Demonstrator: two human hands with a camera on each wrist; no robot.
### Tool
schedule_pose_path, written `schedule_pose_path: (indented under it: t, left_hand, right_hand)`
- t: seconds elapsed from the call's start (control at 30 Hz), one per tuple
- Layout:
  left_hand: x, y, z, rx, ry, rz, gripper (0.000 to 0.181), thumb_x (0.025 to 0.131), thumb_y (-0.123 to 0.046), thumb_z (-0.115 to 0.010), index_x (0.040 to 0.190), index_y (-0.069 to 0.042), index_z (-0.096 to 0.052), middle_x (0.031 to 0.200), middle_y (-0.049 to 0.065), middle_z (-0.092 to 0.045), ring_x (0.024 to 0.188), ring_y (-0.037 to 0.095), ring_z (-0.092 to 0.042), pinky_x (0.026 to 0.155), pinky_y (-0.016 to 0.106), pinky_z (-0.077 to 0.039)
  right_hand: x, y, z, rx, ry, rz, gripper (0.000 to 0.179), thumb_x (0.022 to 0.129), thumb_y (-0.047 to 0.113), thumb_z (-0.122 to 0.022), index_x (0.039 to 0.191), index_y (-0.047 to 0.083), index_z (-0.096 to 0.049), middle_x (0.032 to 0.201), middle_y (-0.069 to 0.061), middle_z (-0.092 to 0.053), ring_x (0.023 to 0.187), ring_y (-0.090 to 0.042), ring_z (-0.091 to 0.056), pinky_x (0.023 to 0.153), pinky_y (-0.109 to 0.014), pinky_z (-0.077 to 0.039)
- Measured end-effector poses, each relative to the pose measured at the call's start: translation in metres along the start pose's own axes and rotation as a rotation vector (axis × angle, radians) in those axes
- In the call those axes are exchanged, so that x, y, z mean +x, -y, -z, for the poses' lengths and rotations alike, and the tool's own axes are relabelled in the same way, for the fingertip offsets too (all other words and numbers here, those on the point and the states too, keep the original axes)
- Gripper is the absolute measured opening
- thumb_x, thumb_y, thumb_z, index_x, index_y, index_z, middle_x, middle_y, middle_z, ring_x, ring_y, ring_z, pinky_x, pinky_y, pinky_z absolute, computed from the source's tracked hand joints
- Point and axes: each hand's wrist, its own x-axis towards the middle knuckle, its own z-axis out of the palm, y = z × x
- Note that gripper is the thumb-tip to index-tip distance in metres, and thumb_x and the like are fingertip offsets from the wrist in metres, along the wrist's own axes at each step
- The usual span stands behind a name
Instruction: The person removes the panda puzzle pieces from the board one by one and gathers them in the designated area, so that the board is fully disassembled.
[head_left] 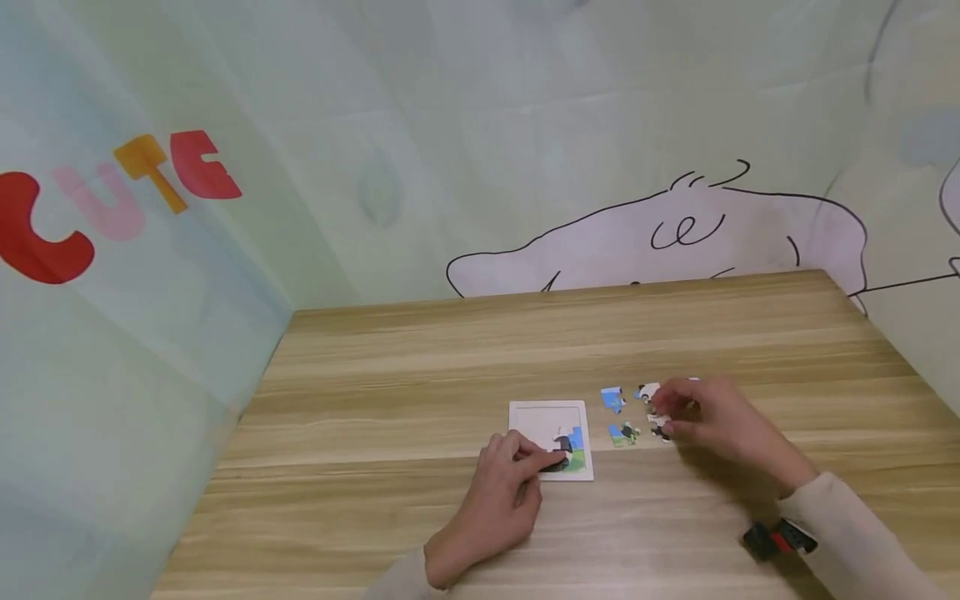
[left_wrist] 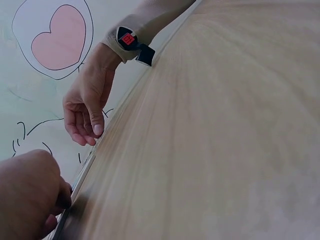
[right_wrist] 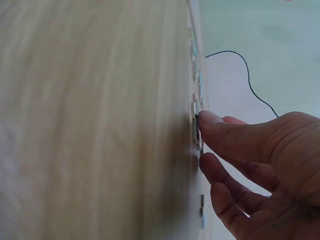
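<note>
A square white puzzle frame (head_left: 528, 419) lies on the table, with a few joined jigsaw pieces (head_left: 575, 458) in its lower right corner. My left hand (head_left: 498, 492) reaches over its lower left side. The index finger is stretched out and touches a dark part of those pieces. To the right are loose jigsaw pieces, among them a blue one (head_left: 612, 399), a green-and-blue one (head_left: 622, 433) and a panda-face one (head_left: 647, 392). My right hand (head_left: 712, 421) is bent over them, thumb touching a black-and-white piece (head_left: 659, 427). In the right wrist view, the thumb and fingers (right_wrist: 215, 170) are apart.
The wooden table (head_left: 375, 383) carries everything. A cloth backdrop (head_left: 360, 125) with printed letters and a line drawing stands behind and to the left. A black-and-red wrist device (head_left: 780, 540) is on the right sleeve. Another loose piece (head_left: 694, 379) lies partly behind the right hand.
</note>
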Motion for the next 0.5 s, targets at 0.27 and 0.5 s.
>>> schedule_pose_path:
  t: [0.27,0.5]
  left_hand:
    - [0.0,0.001,-0.001,0.004,-0.002,-0.019,0.047,0.09,0.002,-0.069,0.128,-0.024,-0.081,0.109,-0.004,-0.062,0.097,0.009,-0.045,0.088,0.024,-0.036]
    - [-0.001,0.002,-0.001,0.023,-0.034,-0.07,0.049,0.088,0.003,-0.07,0.126,-0.025,-0.082,0.11,-0.003,-0.064,0.097,0.011,-0.048,0.088,0.025,-0.037]
  right_hand:
    - [-0.004,-0.005,0.004,-0.01,0.0,0.001,0.024,0.088,0.004,-0.085,0.107,0.016,-0.077,0.098,0.008,-0.076,0.088,-0.001,-0.064,0.079,-0.024,-0.056]
    - [0.018,0.028,-0.021,0.02,0.014,0.062,0.021,0.09,0.004,-0.083,0.107,0.016,-0.078,0.102,0.005,-0.079,0.09,-0.005,-0.066,0.079,-0.026,-0.056]
